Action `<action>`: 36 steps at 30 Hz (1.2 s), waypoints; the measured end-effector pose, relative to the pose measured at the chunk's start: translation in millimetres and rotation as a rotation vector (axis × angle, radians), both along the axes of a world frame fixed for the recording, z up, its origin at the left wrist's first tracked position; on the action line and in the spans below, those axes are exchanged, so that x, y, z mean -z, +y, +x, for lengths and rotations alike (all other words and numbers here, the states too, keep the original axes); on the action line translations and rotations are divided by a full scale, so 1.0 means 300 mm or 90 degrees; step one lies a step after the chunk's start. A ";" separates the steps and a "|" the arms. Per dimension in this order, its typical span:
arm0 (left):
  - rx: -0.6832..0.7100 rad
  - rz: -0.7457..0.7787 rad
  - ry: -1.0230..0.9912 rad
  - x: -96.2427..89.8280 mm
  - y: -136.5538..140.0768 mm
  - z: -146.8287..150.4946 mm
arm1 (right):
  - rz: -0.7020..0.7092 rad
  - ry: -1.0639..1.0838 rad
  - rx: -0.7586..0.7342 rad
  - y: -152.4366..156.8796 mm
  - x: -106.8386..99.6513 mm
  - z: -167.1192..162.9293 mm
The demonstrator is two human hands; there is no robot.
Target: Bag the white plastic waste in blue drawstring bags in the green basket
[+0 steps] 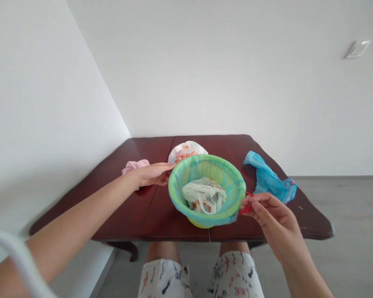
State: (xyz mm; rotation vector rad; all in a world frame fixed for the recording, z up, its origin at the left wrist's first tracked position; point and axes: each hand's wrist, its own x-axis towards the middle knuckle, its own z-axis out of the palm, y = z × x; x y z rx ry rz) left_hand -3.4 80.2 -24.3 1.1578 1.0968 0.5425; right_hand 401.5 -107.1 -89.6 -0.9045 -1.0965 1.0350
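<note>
A green plastic basket [219, 167], lined with a thin translucent blue bag [180, 194], stands near the table's front edge. Inside it lies a crumpled white plastic bag [203, 194] with orange print. My left hand [157, 174] reaches to the basket's left rim, its fingers stretched out against the side; the fingertips are partly hidden. At the right rim, my right hand [269, 211] pinches a red drawstring [246, 210] of the liner between thumb and fingers, pulling it out from the edge.
Behind the basket sits a puffed white plastic bag [186, 150] with orange print. A pink cloth [135, 165] lies beyond my left forearm. To the right, a crumpled blue bag [272, 178] rests on the dark red wooden table [124, 223]. Walls rise behind and at left.
</note>
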 end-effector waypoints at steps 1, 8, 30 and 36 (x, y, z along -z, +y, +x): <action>0.010 -0.012 0.001 0.000 -0.005 -0.002 | -0.036 0.035 -0.003 -0.004 0.004 -0.009; -0.061 0.012 -0.092 0.054 -0.057 0.000 | -0.161 0.236 -0.004 -0.053 0.029 -0.067; -0.190 -0.027 -0.186 0.107 -0.282 -0.081 | -0.257 0.225 -0.163 -0.087 0.140 -0.157; -0.294 -0.058 -0.210 0.035 -0.299 -0.052 | -0.254 0.289 -0.215 -0.087 0.072 -0.132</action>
